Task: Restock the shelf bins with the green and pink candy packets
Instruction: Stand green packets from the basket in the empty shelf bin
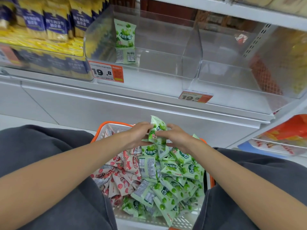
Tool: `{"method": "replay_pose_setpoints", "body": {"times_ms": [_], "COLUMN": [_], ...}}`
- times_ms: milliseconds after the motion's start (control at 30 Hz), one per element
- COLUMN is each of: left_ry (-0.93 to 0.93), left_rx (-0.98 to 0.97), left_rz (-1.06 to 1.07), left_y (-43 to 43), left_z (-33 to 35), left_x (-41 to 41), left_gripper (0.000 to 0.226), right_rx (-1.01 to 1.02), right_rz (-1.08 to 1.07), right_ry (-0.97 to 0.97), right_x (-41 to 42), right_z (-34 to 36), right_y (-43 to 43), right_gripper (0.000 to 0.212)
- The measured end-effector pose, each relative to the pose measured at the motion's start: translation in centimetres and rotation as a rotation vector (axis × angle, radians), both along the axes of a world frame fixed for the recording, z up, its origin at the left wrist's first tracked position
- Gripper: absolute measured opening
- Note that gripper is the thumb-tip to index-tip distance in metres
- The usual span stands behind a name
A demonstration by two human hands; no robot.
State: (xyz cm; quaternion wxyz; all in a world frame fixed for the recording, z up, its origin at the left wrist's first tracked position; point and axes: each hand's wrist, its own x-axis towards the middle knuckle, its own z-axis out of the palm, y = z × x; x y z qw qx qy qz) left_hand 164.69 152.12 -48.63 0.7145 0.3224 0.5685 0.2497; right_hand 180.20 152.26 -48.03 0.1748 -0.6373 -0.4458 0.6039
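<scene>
An orange-rimmed white basket [187,220] sits between my knees, holding several green candy packets [172,185] on its right and pink candy packets [121,180] on its left. Both hands meet above the basket's far end. My left hand [139,133] and my right hand [177,136] grip one green packet [157,130], held upright between them. On the shelf above, the left clear bin [149,77] holds one green packet [125,33] standing at the back and another [125,55] lying flat in front of it. The right clear bin [232,83] holds no packets.
Two orange price tags [106,71] [196,97] reading 19.8 hang on the bins' fronts. Blue-and-yellow packs [54,25] fill the bin to the left. A lower shelf with orange and red packs [287,131] juts in at the right. White shelf base stands behind the basket.
</scene>
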Motion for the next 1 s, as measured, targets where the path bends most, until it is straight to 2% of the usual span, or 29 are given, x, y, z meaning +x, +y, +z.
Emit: {"method": "replay_pose_setpoints", "body": {"times_ms": [33, 100, 167, 233, 267, 400, 433, 533, 633, 700, 800, 867, 933, 1000], "left_ry": [0.005, 0.142, 0.309, 0.396, 0.413, 0.373, 0.347, 0.296, 0.377, 0.622, 1.0, 1.142, 1.254, 1.355], "left_rx": [0.028, 0.185, 0.356, 0.467, 0.519, 0.69, 0.727, 0.834, 0.919, 0.936, 0.834, 0.732, 0.624, 0.594], "left_rz": [-0.021, -0.037, 0.029, 0.083, 0.087, 0.094, 0.084, 0.133, 0.266, 0.178, -0.106, -0.345, -0.579, -0.703], "left_y": [-0.1, 0.2, 0.6, 1.1, 1.4, 3.0, 3.6, 6.5, 11.0, 14.6, 19.8, 22.4, 24.4, 25.8], "left_z": [0.2, 0.3, 0.7, 1.4, 1.9, 5.3, 6.7, 11.6, 15.4, 15.8, 14.2, 12.5, 10.6, 9.2], "left_x": [0.1, 0.0, -0.3, -0.8, -1.2, -3.3, -3.8, -5.5, -7.7, -9.5, -11.1, -11.1, -11.0, -11.2], "left_gripper": [0.033, 0.035, 0.031, 0.037, 0.038, 0.048, 0.05, 0.037, 0.019, 0.018, 0.04, 0.052, 0.068, 0.071], "right_rx": [0.001, 0.05, 0.075, 0.066, 0.082, 0.212, 0.251, 0.339, 0.33, 0.288, 0.242, 0.221, 0.221, 0.241], "right_rz": [-0.007, -0.042, -0.102, -0.099, -0.067, 0.019, 0.016, -0.03, -0.124, -0.175, -0.262, -0.323, -0.344, -0.369], "right_ry": [0.018, 0.043, 0.132, 0.215, 0.234, 0.263, 0.288, 0.406, 0.493, 0.47, 0.412, 0.355, 0.272, 0.202], "right_x": [-0.1, -0.4, -0.8, -1.1, -1.2, -1.7, -1.7, -2.3, -2.8, -3.3, -4.5, -5.4, -6.4, -7.1], "right_z": [0.1, 0.4, 0.7, 1.4, 2.1, 5.6, 6.6, 11.0, 14.6, 15.6, 15.0, 13.7, 12.3, 11.3], "right_y": [0.1, 0.5, 0.9, 1.1, 1.3, 2.7, 3.5, 6.6, 11.1, 14.4, 18.9, 21.5, 23.6, 25.2], "right_gripper": [0.062, 0.05, 0.044, 0.026, 0.015, 0.005, 0.008, 0.015, 0.012, 0.011, 0.012, 0.018, 0.034, 0.042]}}
